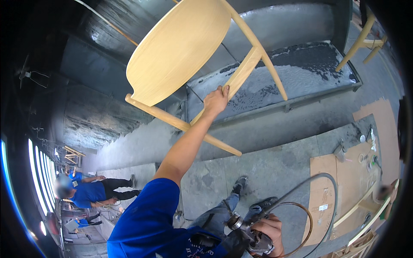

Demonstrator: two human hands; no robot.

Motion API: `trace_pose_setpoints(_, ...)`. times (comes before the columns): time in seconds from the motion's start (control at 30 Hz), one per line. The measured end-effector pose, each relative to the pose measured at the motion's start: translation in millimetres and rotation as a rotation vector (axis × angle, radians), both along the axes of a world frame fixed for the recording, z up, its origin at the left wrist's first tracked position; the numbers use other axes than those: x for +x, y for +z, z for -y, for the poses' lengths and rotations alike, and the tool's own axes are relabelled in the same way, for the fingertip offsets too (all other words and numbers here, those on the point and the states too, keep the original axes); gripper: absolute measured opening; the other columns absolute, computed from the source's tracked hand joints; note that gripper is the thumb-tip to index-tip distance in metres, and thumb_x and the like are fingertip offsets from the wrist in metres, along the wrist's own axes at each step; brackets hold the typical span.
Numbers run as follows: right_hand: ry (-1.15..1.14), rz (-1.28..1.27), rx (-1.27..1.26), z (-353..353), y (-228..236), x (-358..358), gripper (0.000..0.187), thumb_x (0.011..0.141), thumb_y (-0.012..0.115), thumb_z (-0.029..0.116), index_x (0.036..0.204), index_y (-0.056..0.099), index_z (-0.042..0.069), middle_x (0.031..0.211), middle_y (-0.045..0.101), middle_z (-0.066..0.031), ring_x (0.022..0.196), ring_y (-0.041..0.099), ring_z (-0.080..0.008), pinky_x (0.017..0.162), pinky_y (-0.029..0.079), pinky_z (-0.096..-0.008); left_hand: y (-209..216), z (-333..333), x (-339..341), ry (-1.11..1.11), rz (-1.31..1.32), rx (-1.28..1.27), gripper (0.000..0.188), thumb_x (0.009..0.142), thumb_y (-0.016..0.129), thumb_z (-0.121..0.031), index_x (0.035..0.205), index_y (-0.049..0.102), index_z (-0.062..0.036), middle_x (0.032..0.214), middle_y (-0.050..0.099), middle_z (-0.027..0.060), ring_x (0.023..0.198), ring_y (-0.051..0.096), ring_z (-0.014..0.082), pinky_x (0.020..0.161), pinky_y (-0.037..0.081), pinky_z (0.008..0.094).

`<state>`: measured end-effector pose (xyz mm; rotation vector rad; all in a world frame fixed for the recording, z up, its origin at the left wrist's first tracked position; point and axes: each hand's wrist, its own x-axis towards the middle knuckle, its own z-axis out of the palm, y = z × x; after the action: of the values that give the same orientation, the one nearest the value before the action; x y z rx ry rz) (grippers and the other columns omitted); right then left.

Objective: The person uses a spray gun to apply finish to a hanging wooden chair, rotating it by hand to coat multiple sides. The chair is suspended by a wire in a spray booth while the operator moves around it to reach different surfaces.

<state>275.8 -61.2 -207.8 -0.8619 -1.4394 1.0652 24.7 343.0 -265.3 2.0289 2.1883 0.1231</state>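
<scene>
My left hand point(216, 101) grips the flat cross rail of a pale wooden chair point(183, 49), with the arm stretched out. The chair is held tilted, its broad curved panel at the upper left and its tapered round legs pointing down and right. Low at my right side, my right hand point(267, 230) is wrapped round a spray gun point(246, 228), well apart from the chair. A grey hose and a brown hose point(310, 215) loop up and to the right near the gun.
Behind the chair stands a metal booth with a low tray point(301, 79) of whitish, foamy-looking liquid. Cardboard point(323, 198) lies on the concrete floor at right, near a metal cup point(340, 152). Another wooden chair point(365, 41) is at upper right. Co-workers in blue point(90, 193) stand at left.
</scene>
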Motion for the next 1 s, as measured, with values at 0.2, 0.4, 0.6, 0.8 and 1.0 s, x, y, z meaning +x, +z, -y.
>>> trace_pose_setpoints(0.2, -0.261, -0.186, -0.092, 3.9, -13.4, -1.1, 0.083, 0.069, 0.068, 0.09, 0.067, 0.063, 0.007, 0.058, 0.058, -0.0018, 0.05, 0.058, -0.0188, 0.055, 0.042, -0.0332, -1.2, -5.4, -4.5, 0.006, 0.004, -0.001, 0.064, 0.107, 0.027, -0.058, 0.118, 0.063, -0.0057, 0.102, 0.073, 0.0258, 0.102, 0.069, 0.0453, 0.092, 0.052, 0.055)
trace_pose_setpoints(0.4, -0.646, -0.025, -0.092, 14.7, -41.9, -2.8, 0.078, 0.093, 0.045, 0.08, 0.079, 0.059, 0.005, 0.064, 0.066, -0.0073, 0.063, 0.063, -0.0191, 0.065, 0.047, -0.0319, -1.2, -6.0, -7.5, -0.008, -0.026, 0.008, 0.062, 0.108, 0.028, -0.055, 0.121, 0.062, -0.0051, 0.101, 0.074, 0.0254, 0.1, 0.07, 0.044, 0.091, 0.054, 0.0549)
trace_pose_setpoints(0.6, -0.531, -0.058, 0.154, 15.1, -30.6, -10.8, 0.063, 0.089, 0.067, 0.067, 0.085, 0.065, 0.004, 0.075, 0.069, -0.016, 0.076, 0.069, -0.032, 0.075, 0.055, -0.0402, 0.6, -4.5, -12.0, -0.009, 0.003, 0.008, 0.063, 0.108, 0.027, -0.056, 0.118, 0.062, -0.0049, 0.1, 0.073, 0.0251, 0.099, 0.07, 0.0443, 0.091, 0.053, 0.055)
trace_pose_setpoints(0.8, -0.149, 0.154, 0.098, 7.3, -5.5, -12.5, 0.007, 0.068, 0.072, 0.007, 0.076, 0.072, 0.007, 0.079, 0.074, -0.0119, 0.075, 0.074, -0.0294, 0.074, 0.059, -0.0377, -0.5, -10.6, -14.4, 0.012, 0.021, 0.016, 0.063, 0.108, 0.027, -0.055, 0.116, 0.062, -0.0041, 0.1, 0.073, 0.0248, 0.1, 0.07, 0.0438, 0.091, 0.052, 0.0546)
trace_pose_setpoints(1.0, -0.055, 0.052, 0.029, -5.1, -5.1, -15.0, 0.057, 0.071, 0.087, 0.055, 0.078, 0.067, 0.003, 0.07, 0.067, -0.0092, 0.058, 0.068, -0.0256, 0.058, 0.051, -0.033, 1.7, -24.7, -14.3, 0.059, 0.015, 0.006, 0.063, 0.109, 0.028, -0.053, 0.122, 0.063, -0.0019, 0.103, 0.074, 0.0261, 0.102, 0.071, 0.0437, 0.092, 0.054, 0.0537)
